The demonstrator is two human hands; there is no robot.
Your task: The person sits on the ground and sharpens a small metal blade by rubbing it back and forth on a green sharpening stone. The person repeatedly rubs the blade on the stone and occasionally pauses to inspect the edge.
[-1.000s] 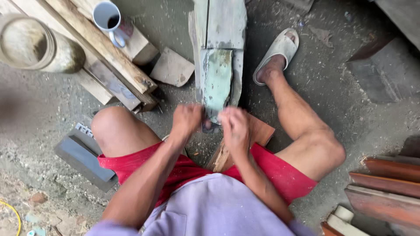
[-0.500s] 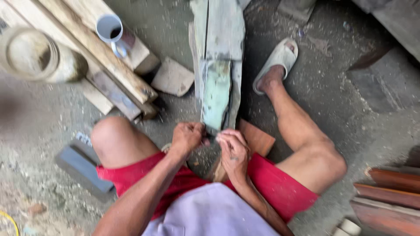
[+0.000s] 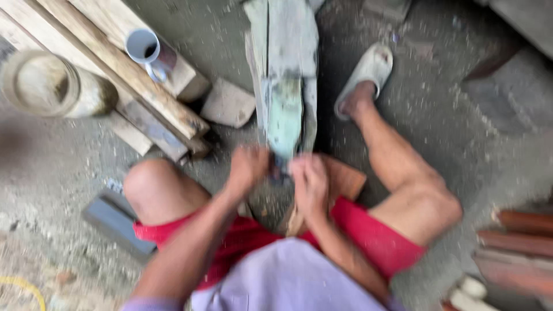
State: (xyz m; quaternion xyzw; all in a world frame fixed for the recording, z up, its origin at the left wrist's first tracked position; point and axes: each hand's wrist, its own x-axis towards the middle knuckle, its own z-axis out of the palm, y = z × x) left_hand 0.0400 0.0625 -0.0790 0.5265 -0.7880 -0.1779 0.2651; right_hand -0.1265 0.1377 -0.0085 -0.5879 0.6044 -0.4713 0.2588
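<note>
So the person is squatting on a gritty concrete floor (image 3: 438,132), and both hands are down at the near end of a long greenish slab (image 3: 285,115) that lies flat on the floor and runs straight away from them between the knees. The left hand (image 3: 247,167) is curled up tight just left of the slab's end, and the right hand (image 3: 308,181) sits right beside it, fingers bent in too. There's something small and dark between the two hands, but the picture is pretty blurry, so it's hard to say what it is or whether either grip actually has hold of it; both look mostly closed, that's about all that can be told. A reddish-brown wooden block (image 3: 343,178) pokes out from under the right hand. The right foot wears a pale sandal (image 3: 366,72), planted just right of the slab. Off to the left there's a stack of wooden planks (image 3: 115,63) with a white mug (image 3: 144,49) sitting on top, a round tan jar (image 3: 46,83) lying nearby, and a chunk of stone (image 3: 227,103) between the planks and the slab. A dark grey block (image 3: 112,222) lies by the left knee, and some reddish tiles (image 3: 518,247) are piled at the right edge.
</note>
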